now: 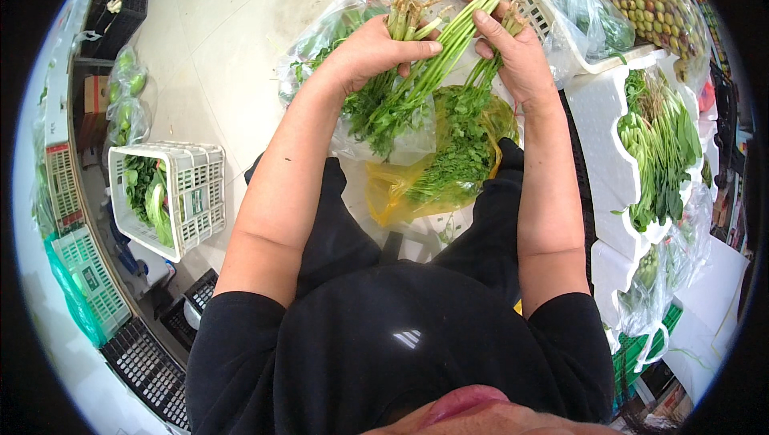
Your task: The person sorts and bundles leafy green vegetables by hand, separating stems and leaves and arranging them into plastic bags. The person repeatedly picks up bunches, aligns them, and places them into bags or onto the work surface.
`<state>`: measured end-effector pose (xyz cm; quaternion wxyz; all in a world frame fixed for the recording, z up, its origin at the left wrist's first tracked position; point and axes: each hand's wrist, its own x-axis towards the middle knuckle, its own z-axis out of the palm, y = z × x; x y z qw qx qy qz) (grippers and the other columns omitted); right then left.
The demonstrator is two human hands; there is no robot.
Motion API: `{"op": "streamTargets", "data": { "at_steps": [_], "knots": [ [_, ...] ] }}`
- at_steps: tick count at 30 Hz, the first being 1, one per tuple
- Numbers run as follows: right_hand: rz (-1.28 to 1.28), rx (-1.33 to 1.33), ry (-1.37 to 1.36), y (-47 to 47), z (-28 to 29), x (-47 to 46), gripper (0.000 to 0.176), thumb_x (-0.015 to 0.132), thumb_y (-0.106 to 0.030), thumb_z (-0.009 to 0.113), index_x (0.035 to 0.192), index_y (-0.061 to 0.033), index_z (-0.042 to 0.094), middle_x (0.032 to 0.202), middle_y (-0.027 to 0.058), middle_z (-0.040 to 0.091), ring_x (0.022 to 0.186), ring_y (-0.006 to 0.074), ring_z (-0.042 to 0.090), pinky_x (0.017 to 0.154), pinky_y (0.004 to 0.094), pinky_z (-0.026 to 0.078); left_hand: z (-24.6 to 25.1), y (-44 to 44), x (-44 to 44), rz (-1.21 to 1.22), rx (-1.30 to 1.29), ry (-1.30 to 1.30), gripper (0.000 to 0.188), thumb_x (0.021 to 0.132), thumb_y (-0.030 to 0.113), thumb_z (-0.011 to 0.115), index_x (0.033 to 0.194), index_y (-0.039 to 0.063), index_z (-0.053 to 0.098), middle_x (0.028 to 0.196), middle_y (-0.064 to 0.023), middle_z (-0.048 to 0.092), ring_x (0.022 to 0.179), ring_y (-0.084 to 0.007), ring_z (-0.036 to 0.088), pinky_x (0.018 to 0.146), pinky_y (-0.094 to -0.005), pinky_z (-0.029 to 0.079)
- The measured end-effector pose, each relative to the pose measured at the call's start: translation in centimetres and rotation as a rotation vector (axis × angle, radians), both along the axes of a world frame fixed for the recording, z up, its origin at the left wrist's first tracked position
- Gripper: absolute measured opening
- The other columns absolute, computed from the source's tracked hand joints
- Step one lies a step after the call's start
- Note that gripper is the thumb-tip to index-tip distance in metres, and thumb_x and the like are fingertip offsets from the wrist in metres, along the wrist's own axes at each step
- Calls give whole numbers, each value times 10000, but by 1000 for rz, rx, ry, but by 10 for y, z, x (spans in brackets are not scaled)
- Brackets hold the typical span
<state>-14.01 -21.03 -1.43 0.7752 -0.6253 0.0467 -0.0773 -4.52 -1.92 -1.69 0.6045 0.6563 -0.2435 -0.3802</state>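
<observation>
My left hand [384, 47] is closed around a bunch of leafy green stalks with pale roots [410, 14], its leaves hanging down. My right hand [510, 44] grips more rooted stalks [483, 68], their leaves trailing downward. Between the hands, a spray of long green stems [447, 44] slants with its root ends at my right fingers. Below them, a yellow plastic bag [390, 191] lies open between my legs, with leafy greens [462, 158] in it. Behind my left hand is a clear plastic bag [300, 44] of greens.
On the left stands a white plastic crate [204, 194] of leafy vegetables. To the right are white foam boxes [601, 158] with bundled greens [658, 146]. A bag of small round green-brown fruit [649, 11] sits upper right. Black crates [120, 20] are at upper left.
</observation>
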Motion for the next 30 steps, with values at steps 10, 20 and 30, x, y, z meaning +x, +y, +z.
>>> {"op": "streamTargets", "data": {
  "at_steps": [10, 20, 30],
  "knots": [
    [1, -92, 82, 5, -1, 0, 259, 921, -220, 580, 1111, -47, 610, 845, -41, 567, 649, 28, 395, 569, 176, 325, -3, 3, 2, -15, 67, -76, 308, 766, 229, 744, 964, 17, 640, 786, -14, 618, 599, -95, 526, 527, -251, 442],
    [55, -137, 80, 3, 5, -4, 252, 909, -241, 594, 1074, -52, 625, 809, -27, 558, 643, 26, 410, 557, 172, 317, -1, 5, 6, -22, 123, -169, 337, 781, 233, 742, 1015, 25, 617, 772, -6, 594, 629, -91, 527, 547, -248, 442],
    [-76, -298, 117, 19, -8, 2, 242, 846, -257, 688, 982, -62, 644, 771, -47, 590, 653, 17, 469, 558, 183, 370, -9, -7, -6, 117, -124, -459, 250, 798, 213, 738, 966, 47, 655, 807, 2, 638, 727, -74, 563, 667, -248, 471]
  ]
}}
